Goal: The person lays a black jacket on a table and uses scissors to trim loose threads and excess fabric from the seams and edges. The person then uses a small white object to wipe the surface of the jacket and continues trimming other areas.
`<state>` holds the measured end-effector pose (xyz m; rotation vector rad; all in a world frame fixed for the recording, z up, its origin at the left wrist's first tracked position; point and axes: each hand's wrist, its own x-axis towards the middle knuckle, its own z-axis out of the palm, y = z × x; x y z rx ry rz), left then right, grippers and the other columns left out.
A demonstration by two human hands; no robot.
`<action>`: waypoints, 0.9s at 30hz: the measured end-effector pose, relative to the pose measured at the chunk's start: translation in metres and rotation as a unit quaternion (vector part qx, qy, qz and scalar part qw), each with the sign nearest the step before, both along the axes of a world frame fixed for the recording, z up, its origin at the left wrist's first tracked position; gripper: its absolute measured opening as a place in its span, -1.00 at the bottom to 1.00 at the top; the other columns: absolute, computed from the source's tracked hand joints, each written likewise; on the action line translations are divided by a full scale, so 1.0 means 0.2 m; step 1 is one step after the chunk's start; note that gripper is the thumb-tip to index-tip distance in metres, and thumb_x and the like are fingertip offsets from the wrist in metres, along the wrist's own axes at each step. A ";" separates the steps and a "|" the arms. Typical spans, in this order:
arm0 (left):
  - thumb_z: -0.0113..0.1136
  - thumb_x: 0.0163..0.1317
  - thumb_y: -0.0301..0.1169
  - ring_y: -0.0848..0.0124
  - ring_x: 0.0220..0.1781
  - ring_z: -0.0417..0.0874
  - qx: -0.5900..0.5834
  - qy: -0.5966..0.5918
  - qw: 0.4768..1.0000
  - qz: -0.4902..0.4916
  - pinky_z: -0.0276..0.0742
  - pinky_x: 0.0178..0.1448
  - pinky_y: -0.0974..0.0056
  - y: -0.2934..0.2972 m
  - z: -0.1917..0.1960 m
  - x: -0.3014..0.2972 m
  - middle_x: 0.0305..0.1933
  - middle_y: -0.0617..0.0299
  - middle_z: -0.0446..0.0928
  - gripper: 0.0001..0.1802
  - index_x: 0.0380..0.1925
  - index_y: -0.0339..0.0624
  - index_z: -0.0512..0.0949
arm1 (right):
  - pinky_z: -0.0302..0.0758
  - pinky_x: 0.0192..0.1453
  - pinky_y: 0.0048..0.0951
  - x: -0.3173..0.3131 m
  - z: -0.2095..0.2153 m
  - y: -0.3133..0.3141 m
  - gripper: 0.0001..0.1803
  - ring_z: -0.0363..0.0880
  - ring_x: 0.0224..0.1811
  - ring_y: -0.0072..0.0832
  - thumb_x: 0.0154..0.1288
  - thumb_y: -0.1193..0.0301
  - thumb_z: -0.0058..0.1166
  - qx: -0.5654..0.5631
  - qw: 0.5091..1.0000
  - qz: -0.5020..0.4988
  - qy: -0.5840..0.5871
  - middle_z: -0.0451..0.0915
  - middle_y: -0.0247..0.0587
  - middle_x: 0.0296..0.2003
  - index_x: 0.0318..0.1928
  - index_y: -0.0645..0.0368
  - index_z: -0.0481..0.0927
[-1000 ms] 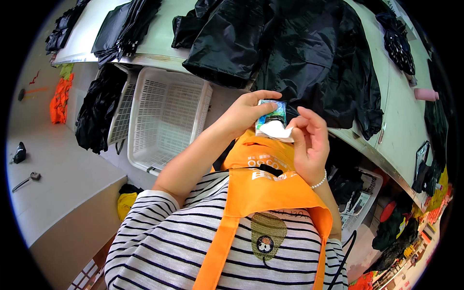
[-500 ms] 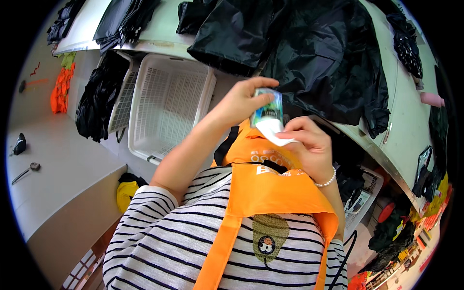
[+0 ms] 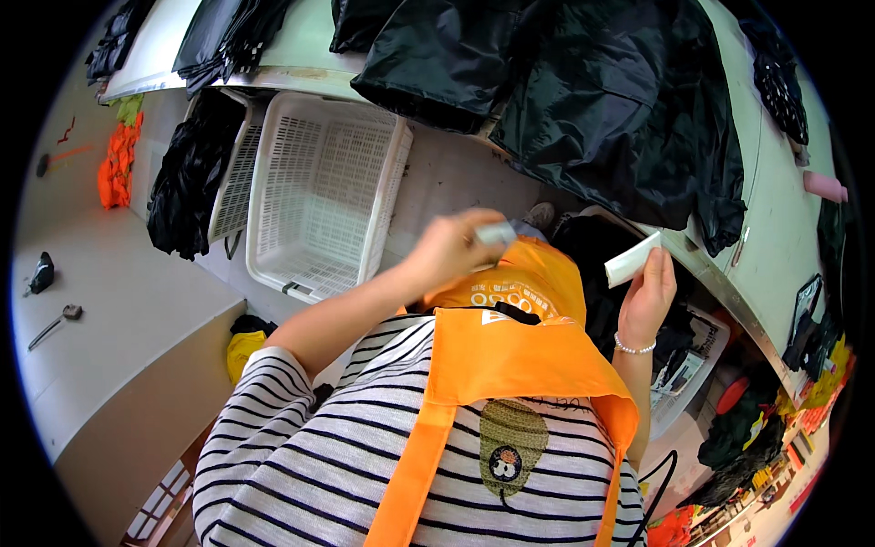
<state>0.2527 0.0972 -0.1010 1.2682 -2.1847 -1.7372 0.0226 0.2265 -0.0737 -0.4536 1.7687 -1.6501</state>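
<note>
My left hand (image 3: pixel 447 248), blurred by motion, is closed around a small tissue packet (image 3: pixel 495 234) in front of my orange apron (image 3: pixel 510 356). Only a pale end of the packet shows beyond the fingers. To the right, my right hand (image 3: pixel 647 296), with a beaded bracelet at the wrist, pinches a folded white tissue (image 3: pixel 633 261) between thumb and fingers. The tissue is up near the table edge, below a black glossy garment (image 3: pixel 620 109) that hangs over that edge. Neither hand touches the garment.
A white plastic basket (image 3: pixel 387 196) stands on the floor at left, beside dark cloth (image 3: pixel 196 178) draped over another crate. Folded black garments (image 3: pixel 228 41) lie on the pale table (image 3: pixel 314 82). A pink roll (image 3: pixel 825 186) sits at far right. Another bin (image 3: pixel 702 356) is under the table.
My hands were together at the packet, the right one on the white tissue. Now they are apart: the tissue is out in my right hand, and the packet has moved lower left.
</note>
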 end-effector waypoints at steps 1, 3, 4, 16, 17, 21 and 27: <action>0.17 0.19 -0.32 0.43 -0.23 0.65 0.124 0.059 0.985 0.109 0.58 -0.22 0.34 -0.07 -0.01 0.01 -0.30 0.18 0.60 -0.62 0.02 -0.12 0.44 | 0.23 -0.29 -0.68 0.00 -0.03 0.00 -0.71 0.23 -0.40 -0.74 0.46 0.30 -0.22 0.004 1.000 0.011 -0.026 0.34 -0.48 -0.47 -0.30 0.26 0.44; 0.03 0.32 -0.30 0.41 -0.11 0.61 0.316 0.169 0.891 0.277 0.57 -0.05 0.31 -0.21 0.01 0.00 -0.14 0.19 0.57 -0.61 0.07 -0.27 0.37 | 0.25 -0.28 -0.67 -0.01 -0.07 0.03 -0.75 0.25 -0.39 -0.75 0.46 0.32 -0.19 0.035 0.992 0.123 -0.003 0.36 -0.49 -0.42 -0.26 0.23 0.47; 0.02 0.34 -0.27 0.41 -0.05 0.59 0.334 0.173 0.883 0.281 0.53 0.05 0.25 -0.25 0.02 -0.01 -0.09 0.17 0.55 -0.59 0.09 -0.27 0.35 | 0.28 -0.24 -0.69 0.05 -0.01 0.00 -0.77 0.30 -0.37 -0.75 0.44 0.35 -0.17 0.032 0.982 0.183 -0.026 0.42 -0.43 -0.36 -0.25 0.25 0.48; 0.07 0.30 -0.34 0.40 -0.02 0.58 0.376 0.287 0.851 0.228 0.51 0.08 0.24 -0.22 0.10 -0.20 -0.04 0.14 0.54 -0.58 0.11 -0.26 0.34 | 0.41 0.00 -0.45 0.19 0.11 -0.12 -0.87 0.52 -0.13 -0.29 0.25 0.48 0.02 -0.035 0.916 0.385 0.109 0.58 -0.10 -0.16 -0.34 0.32 0.51; 0.11 0.26 -0.38 0.45 -0.07 0.58 0.337 0.278 0.874 0.214 0.52 0.04 0.30 -0.20 0.11 -0.22 -0.08 0.17 0.54 -0.59 0.09 -0.27 0.37 | 0.42 0.00 -0.46 0.19 0.13 -0.13 -0.86 0.55 -0.16 -0.31 0.26 0.47 0.00 -0.036 0.915 0.386 0.111 0.58 -0.09 -0.18 -0.34 0.32 0.51; 0.20 0.16 -0.52 0.54 -0.16 0.56 0.218 0.236 0.938 0.133 0.50 -0.04 0.44 -0.14 0.15 -0.26 -0.16 0.22 0.56 -0.57 0.06 -0.29 0.42 | 0.42 0.01 -0.52 0.18 0.11 -0.14 -0.78 0.54 -0.12 -0.46 0.36 0.40 -0.08 -0.066 0.941 0.333 0.004 0.59 -0.11 -0.12 -0.25 0.34 0.51; 0.32 -0.01 -0.61 0.51 -0.07 0.55 0.244 0.186 0.952 0.017 0.49 0.03 0.40 -0.09 0.12 -0.34 -0.09 0.23 0.53 -0.40 0.10 -0.26 0.38 | 0.52 0.01 -0.45 0.05 0.05 -0.07 -0.64 0.59 -0.09 -0.39 0.47 0.27 -0.26 -0.036 0.941 0.269 -0.202 0.55 0.02 -0.05 -0.11 0.35 0.45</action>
